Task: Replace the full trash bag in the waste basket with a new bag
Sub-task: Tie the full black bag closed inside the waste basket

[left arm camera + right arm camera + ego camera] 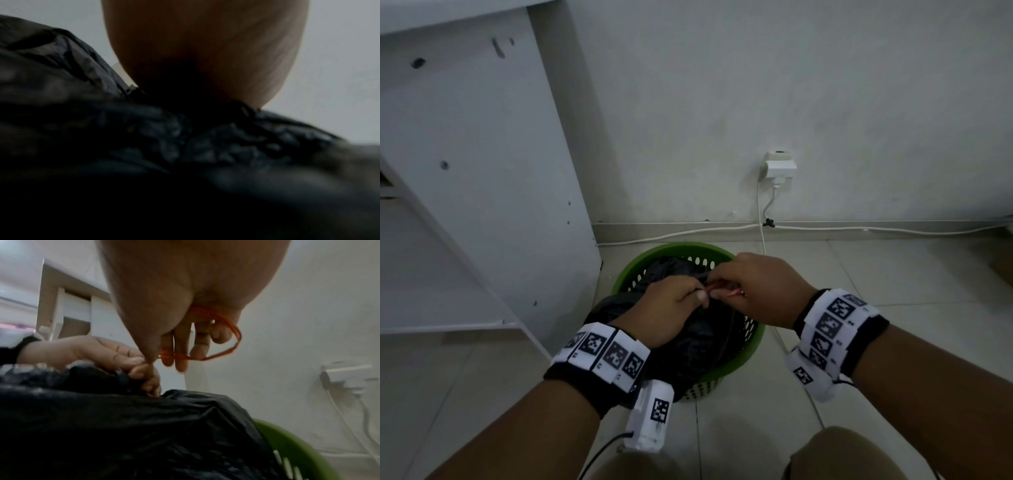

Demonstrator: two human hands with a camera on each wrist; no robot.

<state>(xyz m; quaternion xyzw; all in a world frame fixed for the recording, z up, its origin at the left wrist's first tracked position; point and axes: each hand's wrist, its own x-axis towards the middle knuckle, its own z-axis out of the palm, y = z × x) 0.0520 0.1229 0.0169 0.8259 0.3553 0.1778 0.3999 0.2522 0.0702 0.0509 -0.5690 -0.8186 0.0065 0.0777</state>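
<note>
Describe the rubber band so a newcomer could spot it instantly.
Find the green basket on the floor by the wall, holding a black bag. Above the bag's gathered top, the right hand holds a thin orange rubber band looped around its fingers, the only orange thing there.

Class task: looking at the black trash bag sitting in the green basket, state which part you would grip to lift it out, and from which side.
Grip the black trash bag at its gathered neck, from above. The left hand already pinches the plastic bunched there, while the green basket walls surround the bulging body, leaving only the top reachable.
</note>
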